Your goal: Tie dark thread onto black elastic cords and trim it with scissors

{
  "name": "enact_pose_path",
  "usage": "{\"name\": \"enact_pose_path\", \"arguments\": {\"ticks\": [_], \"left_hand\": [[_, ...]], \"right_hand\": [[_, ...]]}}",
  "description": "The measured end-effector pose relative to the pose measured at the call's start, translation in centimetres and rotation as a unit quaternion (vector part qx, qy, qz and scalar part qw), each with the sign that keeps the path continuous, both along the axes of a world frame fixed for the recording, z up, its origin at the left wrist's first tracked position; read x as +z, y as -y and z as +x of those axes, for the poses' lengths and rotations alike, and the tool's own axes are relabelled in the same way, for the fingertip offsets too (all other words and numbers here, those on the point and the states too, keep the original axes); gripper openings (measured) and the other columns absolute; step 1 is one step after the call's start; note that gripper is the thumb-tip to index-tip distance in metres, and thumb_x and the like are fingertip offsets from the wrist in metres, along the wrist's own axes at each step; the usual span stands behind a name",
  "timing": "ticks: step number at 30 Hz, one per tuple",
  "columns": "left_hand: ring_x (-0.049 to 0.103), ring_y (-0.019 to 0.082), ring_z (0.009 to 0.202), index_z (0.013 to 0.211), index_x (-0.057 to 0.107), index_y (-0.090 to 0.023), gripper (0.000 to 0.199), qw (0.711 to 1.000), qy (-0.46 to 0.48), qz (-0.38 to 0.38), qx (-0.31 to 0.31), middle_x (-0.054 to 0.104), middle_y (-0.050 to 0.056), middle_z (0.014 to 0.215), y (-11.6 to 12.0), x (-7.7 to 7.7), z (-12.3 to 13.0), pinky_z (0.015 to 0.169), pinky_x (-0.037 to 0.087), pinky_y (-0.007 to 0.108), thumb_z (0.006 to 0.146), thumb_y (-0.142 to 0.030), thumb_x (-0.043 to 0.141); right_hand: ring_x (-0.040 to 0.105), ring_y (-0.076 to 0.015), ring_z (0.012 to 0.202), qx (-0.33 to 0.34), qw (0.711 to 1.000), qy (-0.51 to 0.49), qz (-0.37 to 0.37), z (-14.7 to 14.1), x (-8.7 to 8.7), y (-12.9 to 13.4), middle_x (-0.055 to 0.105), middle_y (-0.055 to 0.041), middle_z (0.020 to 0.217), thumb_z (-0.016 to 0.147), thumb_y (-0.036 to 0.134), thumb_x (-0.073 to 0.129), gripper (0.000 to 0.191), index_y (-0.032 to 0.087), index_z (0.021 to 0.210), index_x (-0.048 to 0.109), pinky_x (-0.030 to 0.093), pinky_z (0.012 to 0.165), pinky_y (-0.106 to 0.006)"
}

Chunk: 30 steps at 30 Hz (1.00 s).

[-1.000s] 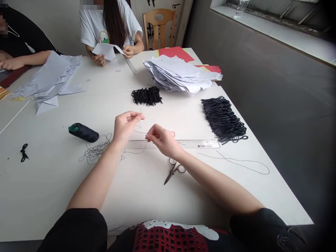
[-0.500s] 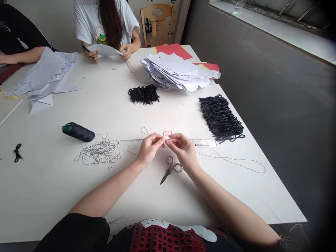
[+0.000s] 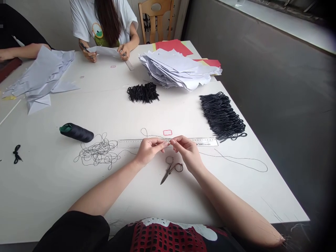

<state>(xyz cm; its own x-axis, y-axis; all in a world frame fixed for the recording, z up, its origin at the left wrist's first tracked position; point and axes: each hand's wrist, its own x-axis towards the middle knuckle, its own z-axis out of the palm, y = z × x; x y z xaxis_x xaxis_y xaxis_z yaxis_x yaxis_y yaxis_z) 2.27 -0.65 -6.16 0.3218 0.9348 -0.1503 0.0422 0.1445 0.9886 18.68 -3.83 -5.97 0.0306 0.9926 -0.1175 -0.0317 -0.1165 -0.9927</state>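
Observation:
My left hand (image 3: 151, 149) and my right hand (image 3: 186, 149) meet fingertip to fingertip above a clear ruler (image 3: 128, 144). Both are closed in a pinch on a thin dark thread (image 3: 236, 158); the bit between the fingertips is too fine to make out. From my right hand the thread runs out to the right in a long loop. On the left side it leads to a loose tangle of thread (image 3: 101, 153). Scissors (image 3: 170, 170) lie partly spread just below my hands. A small red rectangle (image 3: 167, 132) is on the table beyond the ruler.
A dark thread spool (image 3: 78, 133) lies on its side at left, near a small black cord knot (image 3: 17, 154). Bundles of black cord loops (image 3: 222, 117) lie at right and further back (image 3: 143, 93). Behind is a paper pile (image 3: 178, 70). A co-worker (image 3: 105, 28) holds paper and a pen.
My fingertips have shifted slightly right and closer together, uncovering the red rectangle more fully. The camera view has moved a little. Scissors, spool and tangle stay put.

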Motion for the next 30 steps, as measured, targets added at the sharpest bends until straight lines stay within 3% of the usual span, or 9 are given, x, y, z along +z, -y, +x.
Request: {"name": "enact_pose_path", "arguments": {"ticks": [8,15,20,22,30], "left_hand": [[0.063,0.018,0.074,0.062,0.077,-0.022,0.021,1.0,0.013,-0.013,-0.021,0.069,0.003,0.064,0.0,0.2,-0.14,0.076,0.048,0.032,0.076,-0.038,0.074],[0.048,0.012,0.053,0.075,0.08,-0.022,0.016,0.999,-0.009,-0.017,-0.027,0.061,-0.001,0.054,0.03,0.25,-0.2,0.056,0.04,0.029,0.076,-0.037,0.074],[0.062,0.016,0.074,0.075,0.079,-0.019,0.015,0.999,0.031,-0.005,-0.042,0.073,0.004,0.074,0.02,0.18,-0.17,0.072,0.047,0.029,0.078,-0.033,0.072],[0.062,0.016,0.072,0.074,0.078,-0.019,0.014,0.998,0.042,-0.003,-0.046,0.073,0.003,0.073,0.02,0.24,-0.16,0.07,0.047,0.028,0.078,-0.031,0.072],[0.04,0.008,0.052,0.07,0.078,-0.018,0.016,0.999,0.023,-0.004,-0.046,0.062,-0.001,0.056,0.02,0.53,-0.15,0.052,0.032,0.024,0.078,-0.031,0.071]], "right_hand": [[0.051,-0.0124,0.062,0.006,1.0,-0.009,-0.001,0.01,-0.24,-0.05,0.062,-0.0013,0.069,0.078,0.047,0.072,0.028,0.019,0.077,0.068,0.044,0.063,-0.028],[0.052,-0.0125,0.065,0.017,1.0,-0.018,-0.016,0.06,-0.41,-0.08,0.062,-0.0015,0.07,0.078,0.048,0.073,0.03,0.018,0.077,0.068,0.044,0.064,-0.028],[0.053,-0.0128,0.066,0.034,0.999,-0.033,-0.025,0.12,-0.4,-0.03,0.061,-0.0017,0.07,0.079,0.05,0.071,0.033,0.017,0.079,0.069,0.044,0.066,-0.028],[0.053,-0.0128,0.067,0.04,0.998,-0.035,-0.028,0.19,-0.42,-0.03,0.06,-0.0015,0.069,0.08,0.051,0.07,0.034,0.017,0.078,0.069,0.044,0.066,-0.028],[0.054,-0.012,0.065,0.041,0.998,-0.041,-0.023,0.31,-0.62,-0.05,0.06,-0.0013,0.068,0.079,0.051,0.071,0.033,0.018,0.079,0.07,0.046,0.064,-0.027]]}}
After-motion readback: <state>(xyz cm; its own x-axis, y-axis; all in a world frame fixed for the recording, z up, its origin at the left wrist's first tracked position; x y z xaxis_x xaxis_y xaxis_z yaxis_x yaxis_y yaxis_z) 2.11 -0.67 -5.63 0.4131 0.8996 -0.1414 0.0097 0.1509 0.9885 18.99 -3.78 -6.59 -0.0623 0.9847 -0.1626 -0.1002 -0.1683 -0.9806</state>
